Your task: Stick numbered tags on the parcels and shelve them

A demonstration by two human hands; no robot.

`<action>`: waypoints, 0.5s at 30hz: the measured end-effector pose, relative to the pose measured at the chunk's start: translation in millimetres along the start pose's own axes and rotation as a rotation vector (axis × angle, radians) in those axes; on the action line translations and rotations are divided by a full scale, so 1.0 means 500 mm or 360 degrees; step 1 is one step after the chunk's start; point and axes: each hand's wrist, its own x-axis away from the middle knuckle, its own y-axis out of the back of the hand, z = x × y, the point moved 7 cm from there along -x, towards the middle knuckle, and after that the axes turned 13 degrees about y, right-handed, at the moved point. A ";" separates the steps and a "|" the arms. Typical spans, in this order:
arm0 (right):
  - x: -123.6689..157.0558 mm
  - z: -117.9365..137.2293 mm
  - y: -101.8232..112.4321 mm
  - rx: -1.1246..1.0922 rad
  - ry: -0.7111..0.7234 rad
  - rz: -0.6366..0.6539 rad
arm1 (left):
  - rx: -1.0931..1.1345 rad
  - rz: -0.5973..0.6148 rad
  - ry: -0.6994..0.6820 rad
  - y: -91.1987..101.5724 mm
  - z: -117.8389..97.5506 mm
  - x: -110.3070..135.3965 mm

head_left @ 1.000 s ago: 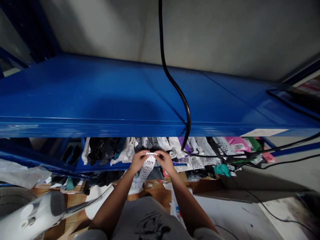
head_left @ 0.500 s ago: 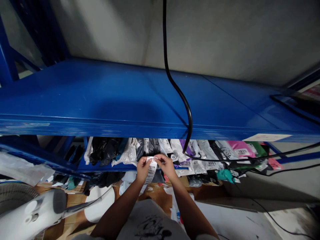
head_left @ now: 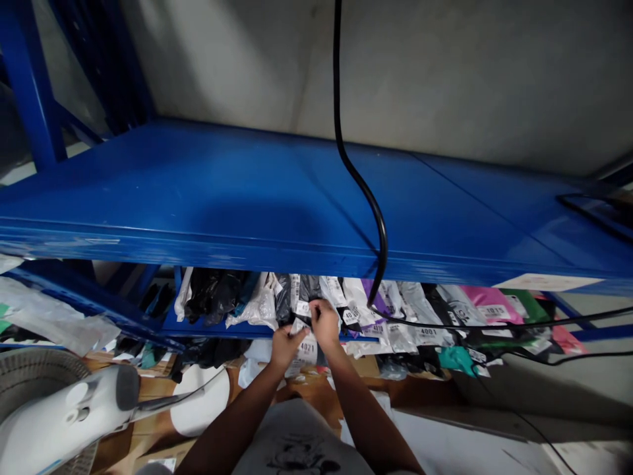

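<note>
My left hand [head_left: 285, 347] is closed, pinching a strip of white number labels [head_left: 306, 356] that hangs down with 4021 readable near its top. At the front of the lower shelf, my right hand [head_left: 324, 322] has its fingers bent against a small white label [head_left: 302, 308]. That label lies on the end of a dark plastic-wrapped package [head_left: 310, 289]; whether the fingers still grip it is hidden. On the left is a white plastic bag [head_left: 262, 309]. Packages with number labels, one a purple-and-white bag [head_left: 370, 316], lie to the right.
A wide blue shelf [head_left: 237, 191] juts out above my hands. Its front edge and a hanging black cable [head_left: 363, 188] are close by. Below left stands a white fan [head_left: 74, 422]. A pink bag [head_left: 489, 303] and a teal bag [head_left: 455, 358] lie farther right.
A label has come off the strip, whose top number went from 4020 to 4021. My right hand has moved forward to the dark package, where a label now lies. My left hand has dropped slightly with the strip.
</note>
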 end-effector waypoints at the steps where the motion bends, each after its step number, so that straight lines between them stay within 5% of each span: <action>1: 0.000 -0.006 0.004 0.0045 -0.0033 -0.0013 | -0.0060 0.0027 -0.0024 0.004 -0.003 0.016; 3: -0.004 -0.011 0.018 0.0115 -0.0091 -0.0014 | -0.0241 -0.0037 -0.0231 0.021 -0.023 0.053; 5: -0.011 -0.008 0.038 0.0247 -0.0170 -0.0030 | -0.0463 -0.0299 -0.0563 0.048 -0.057 0.086; 8: -0.034 0.032 0.055 0.0368 -0.0090 -0.0109 | -0.0776 -0.0505 -0.0855 0.061 -0.090 0.093; 10: -0.057 0.084 0.022 0.0169 0.0240 0.0067 | -0.1031 -0.0225 -0.0957 0.031 -0.095 0.071; 12: -0.068 0.134 -0.037 -0.0022 0.0609 0.0459 | -0.1258 0.0112 -0.1072 -0.001 -0.091 0.055; 15: -0.072 0.148 -0.093 0.0060 0.0799 0.0816 | -0.1292 0.0254 -0.1030 -0.002 -0.085 0.032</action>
